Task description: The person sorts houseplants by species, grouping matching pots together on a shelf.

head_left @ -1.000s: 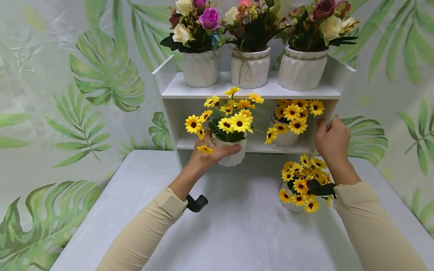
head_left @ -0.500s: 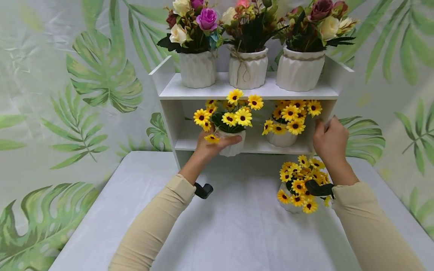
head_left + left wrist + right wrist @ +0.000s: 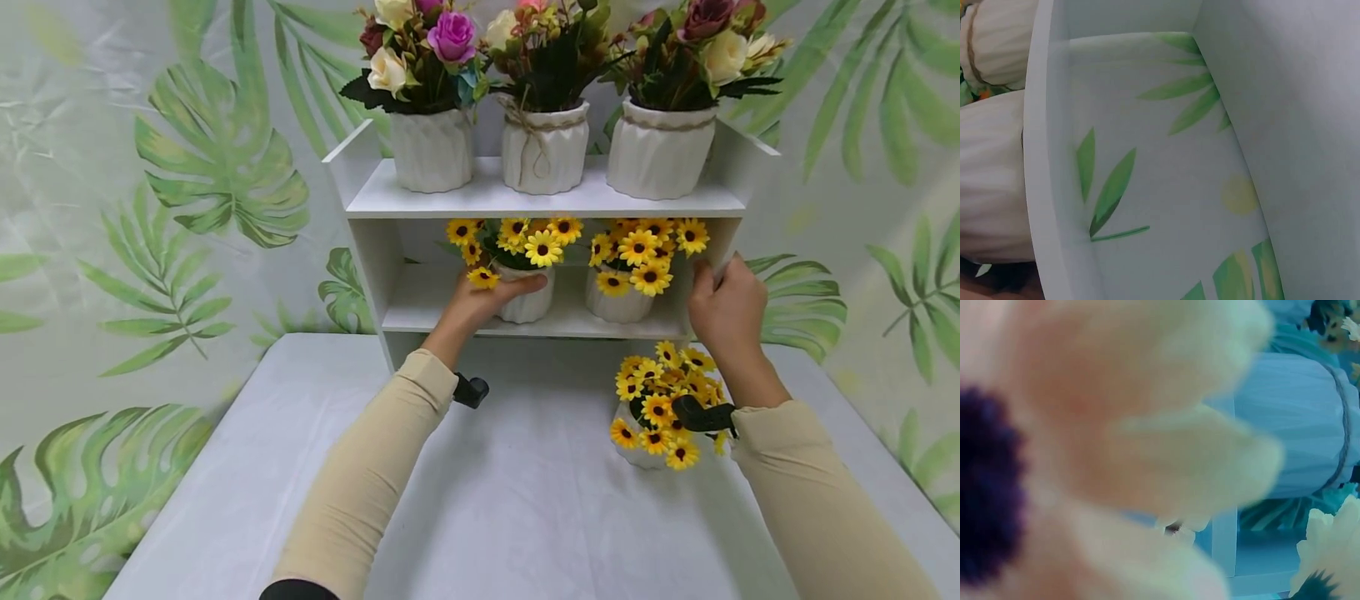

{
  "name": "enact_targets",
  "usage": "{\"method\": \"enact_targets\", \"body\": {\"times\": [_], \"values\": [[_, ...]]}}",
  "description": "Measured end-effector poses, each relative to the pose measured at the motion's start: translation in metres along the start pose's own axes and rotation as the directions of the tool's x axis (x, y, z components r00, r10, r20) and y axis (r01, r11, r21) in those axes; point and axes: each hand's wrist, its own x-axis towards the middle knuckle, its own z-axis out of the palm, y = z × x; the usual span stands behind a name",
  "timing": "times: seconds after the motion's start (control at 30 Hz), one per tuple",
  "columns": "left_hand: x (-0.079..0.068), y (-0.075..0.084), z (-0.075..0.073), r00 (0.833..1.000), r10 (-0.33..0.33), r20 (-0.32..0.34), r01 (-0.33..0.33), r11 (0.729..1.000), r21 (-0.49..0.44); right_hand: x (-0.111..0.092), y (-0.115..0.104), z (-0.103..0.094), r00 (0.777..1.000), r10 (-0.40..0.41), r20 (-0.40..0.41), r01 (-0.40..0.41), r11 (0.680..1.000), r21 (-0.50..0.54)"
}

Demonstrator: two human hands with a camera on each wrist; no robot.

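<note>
My left hand [image 3: 486, 302] holds a white ribbed flowerpot [image 3: 531, 302] of yellow artificial sunflowers, its thumb across the front. The pot is upright at the lower shelf [image 3: 420, 310] of a white rack, its flowers just under the upper board. My right hand [image 3: 727, 310] grips the rack's right side panel [image 3: 722, 242]; in the right wrist view its fingers [image 3: 1210, 456] are close and blurred. A second sunflower pot [image 3: 618, 302] stands on the same shelf, between the held pot and that panel. My left hand is out of its own wrist view.
Three white pots of artificial roses, the left [image 3: 433, 152], middle [image 3: 546, 152] and right [image 3: 662, 154], stand on the upper shelf [image 3: 487, 200]. Another sunflower pot [image 3: 633, 450] stands on the white-covered table [image 3: 525, 508] below the right wrist. A leaf-print backdrop [image 3: 225, 283] hangs behind.
My left hand has carried its sunflower pot forward and slightly right, from in front of the rack into the lower shelf space. My right hand keeps its grip on the side panel.
</note>
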Motion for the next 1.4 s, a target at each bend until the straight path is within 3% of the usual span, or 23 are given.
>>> {"method": "enact_targets", "body": {"times": [0.1,0.2,0.3,0.4,0.5,0.63,0.93,1.17,1.3,1.4], "values": [[0.008,-0.001,0.006,0.999,0.038,0.038,-0.036,0.998,-0.055,0.000,-0.001,0.001,1.000,0.002,-0.003,-0.002,1.000,0.005],[0.014,-0.002,0.012,0.998,0.032,0.057,-0.027,0.995,-0.095,-0.001,-0.002,0.001,1.000,0.006,-0.005,-0.006,1.000,0.004],[0.018,-0.004,0.017,0.996,-0.062,0.062,0.067,0.995,-0.078,-0.001,-0.002,0.001,1.000,0.007,-0.004,-0.007,1.000,0.004],[0.020,-0.004,0.021,0.978,-0.187,0.090,0.191,0.980,-0.046,-0.001,-0.001,0.001,1.000,0.010,-0.011,-0.010,1.000,-0.003],[0.022,-0.003,0.025,0.965,-0.237,0.108,0.241,0.970,-0.024,0.000,0.000,0.000,1.000,0.011,-0.024,-0.012,1.000,-0.010],[0.024,-0.004,0.027,0.976,-0.201,0.088,0.203,0.979,-0.021,0.001,0.000,0.001,1.000,0.010,-0.018,-0.010,1.000,-0.016],[0.024,-0.010,0.025,0.975,-0.208,0.078,0.208,0.978,-0.002,-0.001,-0.001,0.002,1.000,0.008,-0.006,-0.008,1.000,-0.006],[0.015,-0.015,0.030,0.994,-0.099,-0.041,0.100,0.995,0.027,-0.002,0.000,0.002,1.000,0.011,-0.007,-0.011,1.000,-0.019],[-0.001,-0.018,0.031,0.991,-0.059,-0.123,0.068,0.995,0.072,-0.002,0.000,0.002,1.000,0.004,-0.004,-0.004,1.000,-0.015],[-0.013,-0.018,0.033,0.987,-0.014,-0.158,0.040,0.985,0.168,-0.001,0.001,0.001,1.000,-0.005,-0.008,0.005,1.000,-0.008]]}}
